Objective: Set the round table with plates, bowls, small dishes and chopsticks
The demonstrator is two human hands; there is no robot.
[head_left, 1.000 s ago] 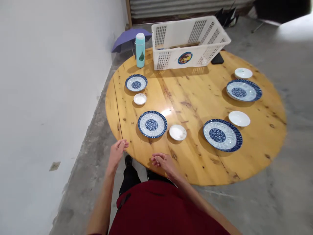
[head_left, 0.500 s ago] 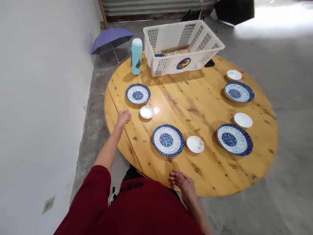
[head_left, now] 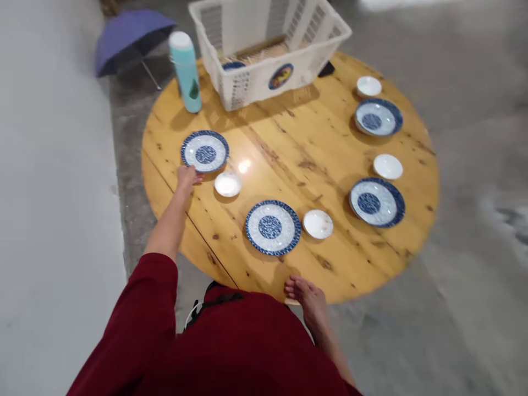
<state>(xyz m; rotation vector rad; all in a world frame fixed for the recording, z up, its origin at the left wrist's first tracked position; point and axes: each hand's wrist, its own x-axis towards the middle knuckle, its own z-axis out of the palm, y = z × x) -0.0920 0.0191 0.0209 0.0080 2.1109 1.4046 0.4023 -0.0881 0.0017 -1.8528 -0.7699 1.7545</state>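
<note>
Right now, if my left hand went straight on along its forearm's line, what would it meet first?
Probably the plate nearest the bottle; its rim looks close to your left hand, but touching is unclear.

Plates show pale blue-white bands between mottled dark-blue centres and patterned dark-blue rims. Dishes are white. The table is honey-yellow with brown knots, the basket white, the bottle turquoise, white-capped, the umbrella purple, the shirt dark red.
</note>
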